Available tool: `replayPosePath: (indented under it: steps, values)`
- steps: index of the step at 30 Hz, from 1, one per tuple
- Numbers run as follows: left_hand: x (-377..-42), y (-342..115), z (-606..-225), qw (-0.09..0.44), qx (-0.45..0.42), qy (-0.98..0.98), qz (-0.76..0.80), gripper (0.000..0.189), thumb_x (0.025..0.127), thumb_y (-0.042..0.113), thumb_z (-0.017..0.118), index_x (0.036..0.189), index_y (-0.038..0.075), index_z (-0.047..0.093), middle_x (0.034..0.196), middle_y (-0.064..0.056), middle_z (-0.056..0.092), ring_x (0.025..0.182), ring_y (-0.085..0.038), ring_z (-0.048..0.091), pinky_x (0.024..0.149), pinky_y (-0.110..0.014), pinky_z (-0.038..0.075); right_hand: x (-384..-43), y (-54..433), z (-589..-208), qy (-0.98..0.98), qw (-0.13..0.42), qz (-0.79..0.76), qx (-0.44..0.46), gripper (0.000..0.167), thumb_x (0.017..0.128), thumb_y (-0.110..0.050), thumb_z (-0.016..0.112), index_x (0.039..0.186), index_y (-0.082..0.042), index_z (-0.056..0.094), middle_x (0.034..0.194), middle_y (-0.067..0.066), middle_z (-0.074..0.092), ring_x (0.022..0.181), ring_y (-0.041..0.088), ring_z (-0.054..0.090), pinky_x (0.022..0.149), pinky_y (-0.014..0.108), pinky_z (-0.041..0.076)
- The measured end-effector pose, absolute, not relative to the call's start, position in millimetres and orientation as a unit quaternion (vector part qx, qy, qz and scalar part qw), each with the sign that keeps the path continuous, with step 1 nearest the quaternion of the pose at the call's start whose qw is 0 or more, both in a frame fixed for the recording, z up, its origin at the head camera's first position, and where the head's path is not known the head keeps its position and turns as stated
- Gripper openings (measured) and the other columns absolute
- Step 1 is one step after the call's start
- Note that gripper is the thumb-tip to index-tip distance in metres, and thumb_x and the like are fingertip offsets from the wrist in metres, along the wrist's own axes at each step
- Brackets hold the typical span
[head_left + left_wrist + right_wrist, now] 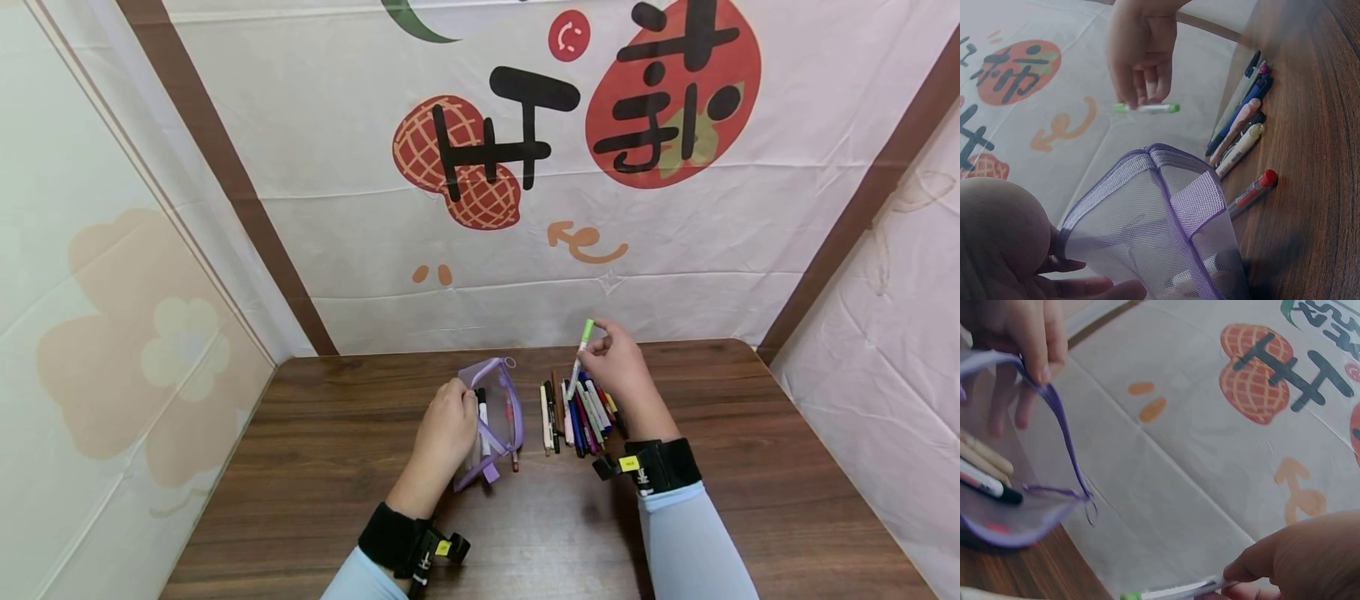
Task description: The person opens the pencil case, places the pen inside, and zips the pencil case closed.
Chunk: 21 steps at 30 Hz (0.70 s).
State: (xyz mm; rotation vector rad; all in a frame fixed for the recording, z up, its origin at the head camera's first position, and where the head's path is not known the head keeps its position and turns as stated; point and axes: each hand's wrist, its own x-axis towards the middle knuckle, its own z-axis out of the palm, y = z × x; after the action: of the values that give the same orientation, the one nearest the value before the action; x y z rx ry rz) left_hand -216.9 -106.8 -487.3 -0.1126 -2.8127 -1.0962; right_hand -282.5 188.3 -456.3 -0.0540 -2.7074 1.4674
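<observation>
My left hand (444, 425) grips the rim of a purple mesh pencil case (517, 417), whose mouth is spread apart. Inside it lie a few pens, among them a white marker with a black cap (991, 481). Above a row of pens my right hand (618, 367) pinches a white marker with green ends (581, 354). In the left wrist view this green-ended marker (1147, 108) is held clear of the table between thumb and fingers. A gap separates it from the case.
Several pens and markers (588, 412) lie side by side on the brown wooden table (540, 533), right of the case. A red-capped pen (1254, 190) lies close beside the case. A white printed cloth (337, 167) hangs behind the table's far edge.
</observation>
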Motion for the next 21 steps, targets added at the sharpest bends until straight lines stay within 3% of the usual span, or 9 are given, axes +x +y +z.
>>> replayPosePath:
  steps: [4, 12, 16, 21]
  values:
    - [-217, -107, -487, 0.061, -0.039, -0.929, -0.363, 0.025, 0.119, 0.018, 0.048, 0.104, 0.003, 0.062, 0.098, -0.012, 0.06, 0.085, -0.025, 0.06, 0.077, -0.044, 0.055, -284, 175, -460, -0.848, 0.016, 0.53, -0.002, 0.077, 0.109, -0.011, 0.07, 0.177, -0.01, 0.032, 0.12, 0.022, 0.078, 0.1, 0.043, 0.082, 0.09, 0.05, 0.07]
    - [-216, -107, -486, 0.065, -0.042, -0.928, -0.364, 0.025, 0.119, 0.018, 0.048, 0.104, 0.003, 0.062, 0.098, -0.012, 0.06, 0.084, -0.025, 0.06, 0.077, -0.044, 0.055, -281, 148, -466, -0.827, -0.022, 0.562, 0.021, 0.075, 0.109, -0.008, 0.071, 0.175, -0.014, 0.036, 0.117, 0.019, 0.079, 0.107, 0.048, 0.081, 0.099, 0.062, 0.067]
    - [-216, -107, -487, 0.067, -0.042, -0.928, -0.363, 0.024, 0.118, 0.017, 0.048, 0.104, 0.003, 0.062, 0.097, -0.012, 0.06, 0.084, -0.025, 0.06, 0.077, -0.045, 0.055, -278, 134, -470, -0.822, -0.032, 0.568, 0.034, 0.075, 0.107, -0.007, 0.074, 0.172, -0.012, 0.038, 0.112, 0.017, 0.08, 0.106, 0.05, 0.081, 0.097, 0.059, 0.068]
    - [-217, -107, -487, 0.068, -0.043, -0.928, -0.363, 0.024, 0.118, 0.017, 0.048, 0.103, 0.003, 0.062, 0.097, -0.012, 0.059, 0.083, -0.024, 0.059, 0.075, -0.044, 0.055, -273, 115, -477, -0.837, -0.046, 0.542, 0.057, 0.074, 0.104, -0.011, 0.078, 0.169, -0.011, 0.043, 0.103, 0.01, 0.082, 0.099, 0.046, 0.082, 0.087, 0.048, 0.067]
